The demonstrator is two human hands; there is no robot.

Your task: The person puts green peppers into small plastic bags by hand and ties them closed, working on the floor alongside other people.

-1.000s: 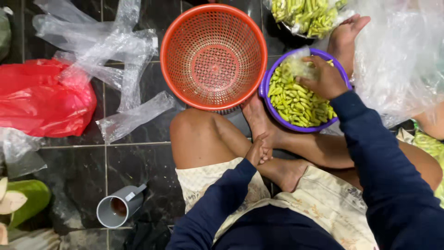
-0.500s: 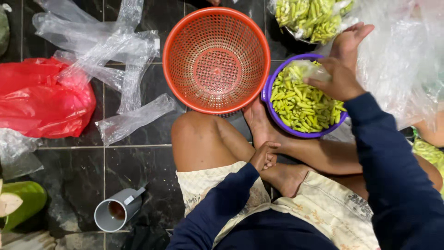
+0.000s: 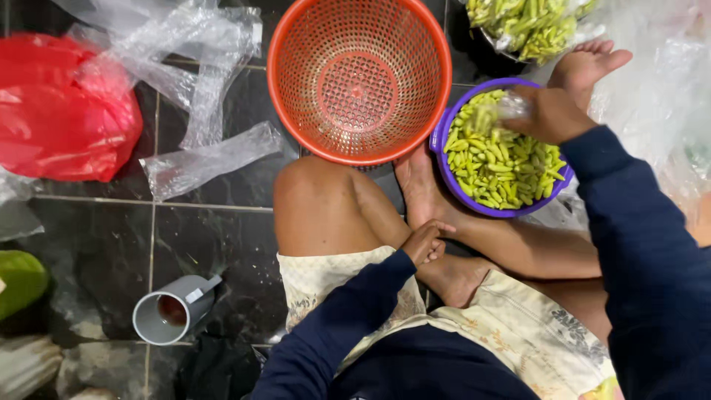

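My right hand (image 3: pixel 546 112) hovers over the far edge of a purple bowl (image 3: pixel 441 141) filled with green chillies (image 3: pixel 500 163). It is closed on a small clear plastic bag (image 3: pixel 492 111), blurred, with some green showing inside. My left hand (image 3: pixel 426 243) rests on my shin beside my crossed bare feet, with its fingers curled and nothing in it. I sit cross-legged on a dark tiled floor (image 3: pixel 215 237), and the bowl stands just past my foot.
An empty orange plastic basket (image 3: pixel 359 78) stands left of the bowl. More chillies in clear plastic (image 3: pixel 526 26) lie at the top, and crumpled clear plastic (image 3: pixel 652 81) at the right. A red bag (image 3: pixel 63 111), loose clear bags (image 3: pixel 189 81) and a grey cup (image 3: pixel 170 311) lie at the left.
My right hand stays over the bowl and has shifted slightly toward its far edge with the bag. My left hand has not moved on the shin.
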